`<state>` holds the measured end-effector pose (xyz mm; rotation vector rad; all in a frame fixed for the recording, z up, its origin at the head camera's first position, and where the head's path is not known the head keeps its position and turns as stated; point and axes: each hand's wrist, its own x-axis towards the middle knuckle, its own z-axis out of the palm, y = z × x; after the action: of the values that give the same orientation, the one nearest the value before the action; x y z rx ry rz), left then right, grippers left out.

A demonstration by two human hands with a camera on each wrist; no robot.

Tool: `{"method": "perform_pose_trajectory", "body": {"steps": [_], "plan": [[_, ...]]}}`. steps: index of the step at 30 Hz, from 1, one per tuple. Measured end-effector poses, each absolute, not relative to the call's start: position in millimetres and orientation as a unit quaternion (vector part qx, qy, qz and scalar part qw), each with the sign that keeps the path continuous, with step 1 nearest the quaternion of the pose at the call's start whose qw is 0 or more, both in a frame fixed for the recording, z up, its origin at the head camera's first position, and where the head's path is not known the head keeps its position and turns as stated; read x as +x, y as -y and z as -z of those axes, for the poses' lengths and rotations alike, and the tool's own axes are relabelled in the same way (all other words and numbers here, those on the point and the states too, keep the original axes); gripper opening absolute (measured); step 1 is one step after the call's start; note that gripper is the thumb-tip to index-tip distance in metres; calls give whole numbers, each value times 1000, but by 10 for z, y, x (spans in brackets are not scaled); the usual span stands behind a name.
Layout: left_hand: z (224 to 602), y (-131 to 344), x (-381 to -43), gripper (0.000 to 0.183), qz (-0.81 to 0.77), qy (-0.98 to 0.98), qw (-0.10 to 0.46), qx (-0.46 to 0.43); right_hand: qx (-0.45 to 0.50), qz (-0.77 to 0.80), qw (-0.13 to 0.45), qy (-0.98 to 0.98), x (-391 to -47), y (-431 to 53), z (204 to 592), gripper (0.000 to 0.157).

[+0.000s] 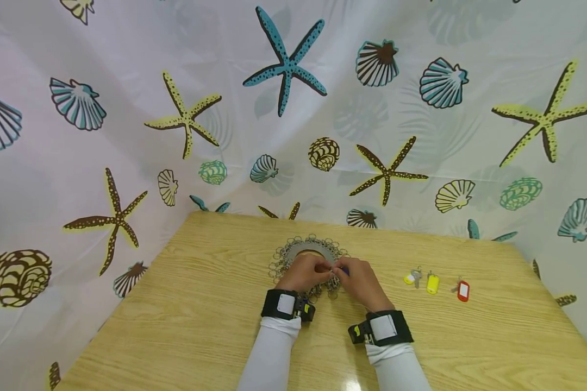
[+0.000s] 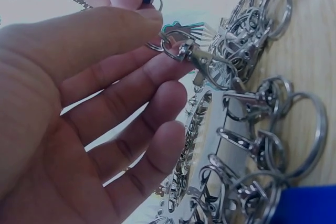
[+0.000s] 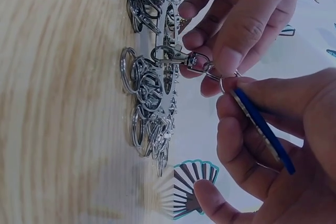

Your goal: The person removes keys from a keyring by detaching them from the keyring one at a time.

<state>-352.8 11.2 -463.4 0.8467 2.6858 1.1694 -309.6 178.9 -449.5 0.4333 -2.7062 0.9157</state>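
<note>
A round metal key holder (image 1: 293,252) lies on the table, its rim hung with several snap hooks and split rings. My left hand (image 1: 303,273) pinches a split ring (image 2: 152,45) between thumb and forefinger, its other fingers loosely bent. That ring hangs from a snap hook (image 3: 178,56) that runs to the holder's rim. Thumb and fingers of my right hand (image 1: 364,279) grip a blue key tag (image 3: 262,129) by its ring end, right at the left fingertips. The tag points back toward the right palm.
To the right on the wooden table (image 1: 489,336) lie a yellow tag with a key (image 1: 417,278), another yellow key tag (image 1: 432,283) and a red key tag (image 1: 463,290). A blue thing (image 2: 310,205) fills a corner of the left wrist view. A patterned curtain (image 1: 293,130) stands behind.
</note>
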Motion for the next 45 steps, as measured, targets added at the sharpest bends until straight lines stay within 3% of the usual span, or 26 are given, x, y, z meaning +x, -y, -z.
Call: {"method": "perform_pose_trajectory", "body": {"steps": [16, 26, 35, 45], "plan": [[4638, -106, -3522, 21, -391, -869, 59, 298, 134, -314, 107, 934, -3104, -1806, 4493, 5], [4641, -134, -3514, 17, -381, -878, 37, 289, 141, -314, 53, 937, -3070, -1856, 4429, 4], [4662, -167, -3519, 15, -384, -879, 57, 278, 134, -314, 86, 936, -3081, -1864, 4484, 3], [4623, -155, -3503, 17, -388, -875, 56, 284, 115, -356, 82, 924, -3095, -1846, 4490, 6]]}}
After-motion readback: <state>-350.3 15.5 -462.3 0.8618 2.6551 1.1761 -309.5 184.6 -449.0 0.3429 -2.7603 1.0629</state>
